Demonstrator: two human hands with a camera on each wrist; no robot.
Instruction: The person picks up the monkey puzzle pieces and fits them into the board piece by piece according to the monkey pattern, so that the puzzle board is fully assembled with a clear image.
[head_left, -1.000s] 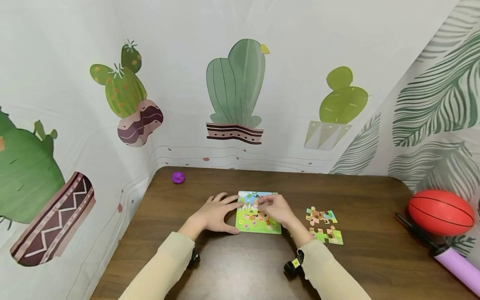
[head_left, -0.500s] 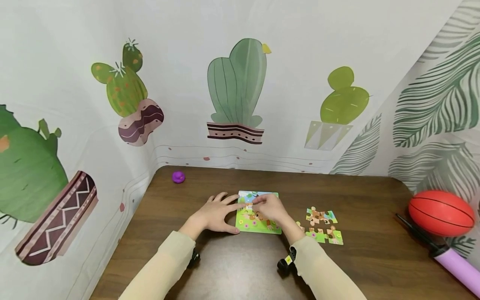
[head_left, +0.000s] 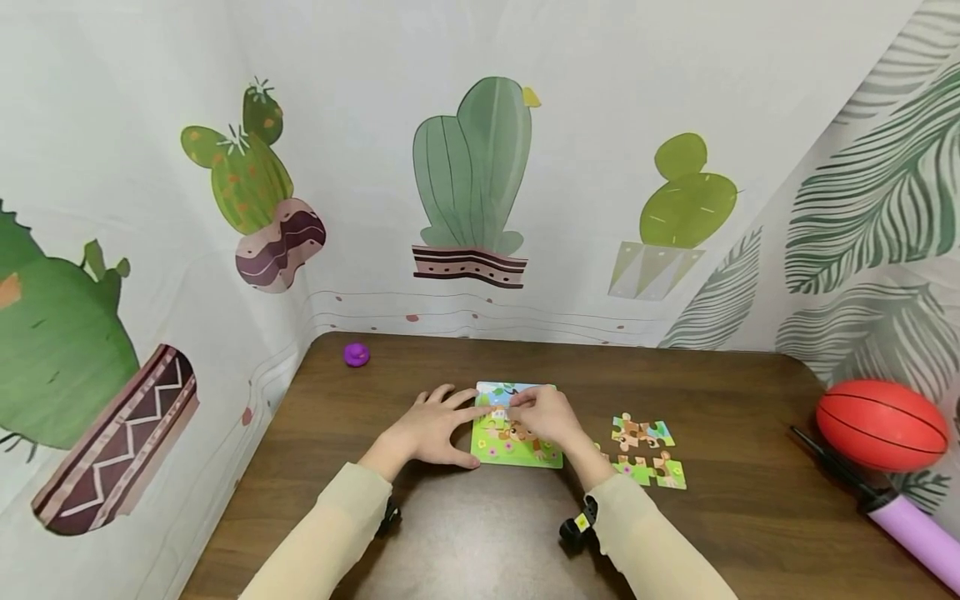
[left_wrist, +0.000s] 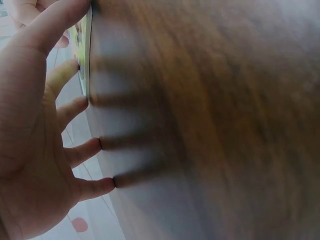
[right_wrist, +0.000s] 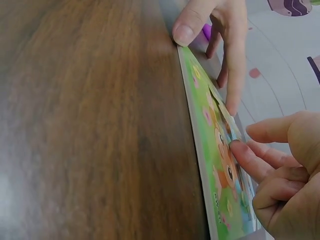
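A green picture puzzle board (head_left: 516,451) lies flat on the dark wooden table (head_left: 465,533). My left hand (head_left: 433,427) rests open beside it, fingers spread straight, with the thumb at the board's near left corner and the index fingertip (right_wrist: 232,106) on its left edge. My right hand (head_left: 542,415) is over the board's upper middle, fingers curled, pinching a small puzzle piece (right_wrist: 226,118) that stands tilted up from the board (right_wrist: 202,95). In the left wrist view the board's edge (left_wrist: 83,55) shows by my left hand (left_wrist: 35,125).
Several loose puzzle pieces (head_left: 645,454) lie right of the board. A small purple object (head_left: 356,354) sits at the back left. A red ball (head_left: 881,425) and a purple pump (head_left: 911,529) lie at the right edge. Printed fabric walls enclose the table.
My right hand has shifted a little left and up across the board with the piece. The left hand has stayed still.
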